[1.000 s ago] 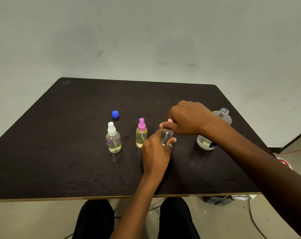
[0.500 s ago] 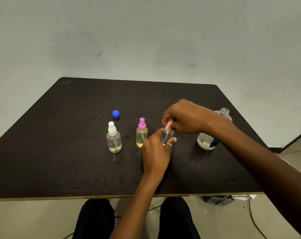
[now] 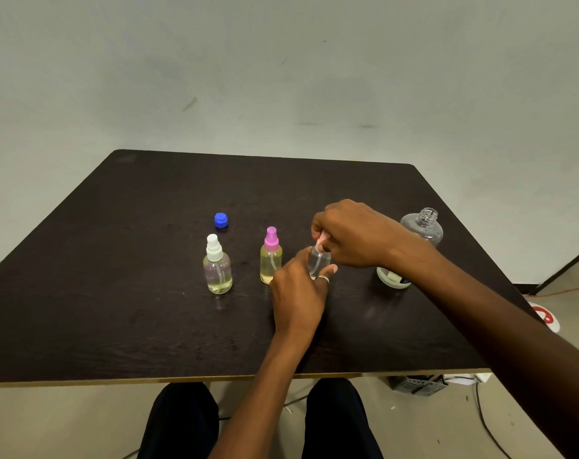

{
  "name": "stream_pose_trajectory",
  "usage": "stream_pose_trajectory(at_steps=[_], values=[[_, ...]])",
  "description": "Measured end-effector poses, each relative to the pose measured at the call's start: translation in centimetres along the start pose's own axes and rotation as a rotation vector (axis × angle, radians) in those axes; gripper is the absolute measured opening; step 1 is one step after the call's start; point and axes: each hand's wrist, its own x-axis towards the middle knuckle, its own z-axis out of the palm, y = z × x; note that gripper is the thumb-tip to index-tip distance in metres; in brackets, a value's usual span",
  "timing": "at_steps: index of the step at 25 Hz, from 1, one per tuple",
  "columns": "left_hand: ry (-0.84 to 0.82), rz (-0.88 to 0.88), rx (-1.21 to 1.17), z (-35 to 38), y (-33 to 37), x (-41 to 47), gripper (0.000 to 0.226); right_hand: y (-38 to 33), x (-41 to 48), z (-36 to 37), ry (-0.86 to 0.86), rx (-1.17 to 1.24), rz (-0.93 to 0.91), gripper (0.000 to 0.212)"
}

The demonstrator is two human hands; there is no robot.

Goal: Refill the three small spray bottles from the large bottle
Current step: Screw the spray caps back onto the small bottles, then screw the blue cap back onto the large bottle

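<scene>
left hand (image 3: pixel 298 289) grip steadies the third spray bottle (image 3: pixel 318 264) on the worktop (image 3: pixel 115 309); right hand (image 3: pixel 351 236) pinches its pale pink spray cap (image 3: pixel 321 241). light, slick plastic, likely tippy: hold the body low.

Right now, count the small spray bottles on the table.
3: the white-capped bottle at left, the pink-capped bottle in the middle, and the third bottle held by both hands.

cap (image 3: pixel 221 220) behind bottles (image 3: pixel 217 270), on table (image 3: pixel 115 326)
</scene>
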Motion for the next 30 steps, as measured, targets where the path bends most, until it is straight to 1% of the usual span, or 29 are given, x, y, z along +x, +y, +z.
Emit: stream_pose_trajectory(at_steps=[8,11,12,14,16,17,18,19,21,22,23,24,25,27,28,30], values=[[0.0,-0.035,0.006,-0.4,0.7,-0.2,0.035,-0.6,-0.4,-0.1,0.024,0.029,0.039,0.009],[-0.002,-0.035,0.008,-0.5,0.8,-0.3,0.037,-0.6,-0.7,0.0,0.02,0.048,0.062,0.013],[-0.011,-0.034,0.013,-0.5,0.7,-0.3,0.039,-0.6,-0.8,0.1,0.022,0.052,0.073,0.017],[-0.046,-0.022,0.017,-0.3,0.3,-0.2,0.051,-0.6,-1.1,0.0,0.024,0.052,0.098,0.033],[-0.093,-0.046,0.028,-0.3,0.3,-0.4,0.072,-0.3,-1.6,-0.7,0.03,0.037,0.113,0.051],[-0.1,-0.069,0.051,-0.6,0.7,-0.7,0.081,-0.2,-1.9,-1.3,0.045,0.036,0.119,0.056],[-0.08,-0.078,0.085,-1.0,1.1,-1.2,0.085,0.1,-2.3,-2.0,0.07,0.047,0.126,0.059],[-0.028,-0.043,0.123,-1.5,1.7,-1.9,0.083,0.4,-2.9,-2.8,0.101,0.077,0.136,0.058],[0.116,0.164,0.148,-2.3,3.2,-3.7,0.068,1.2,-4.2,-4.6,0.173,0.169,0.173,0.052],[0.165,0.278,0.128,-2.3,3.9,-4.3,0.06,1.6,-4.9,-5.5,0.212,0.199,0.193,0.048],[0.168,0.358,0.104,-2.1,4.7,-4.6,0.056,2.2,-5.6,-6.2,0.252,0.211,0.214,0.045],[0.123,0.385,0.072,-1.8,5.6,-4.5,0.056,2.8,-6.3,-6.9,0.286,0.214,0.236,0.042],[0.04,0.356,0.034,-1.4,6.6,-4.0,0.06,3.5,-7.0,-7.3,0.311,0.216,0.262,0.04],[-0.182,0.223,-0.033,0.0,8.1,-2.7,0.077,5.2,-8.2,-7.5,0.334,0.222,0.314,0.039],[-0.274,0.165,-0.05,0.9,8.6,-2.0,0.086,6.1,-8.8,-7.3,0.324,0.234,0.339,0.042],[-0.402,0.083,-0.072,2.9,8.9,-0.6,0.101,7.8,-9.7,-6.1,0.267,0.274,0.37,0.056]])
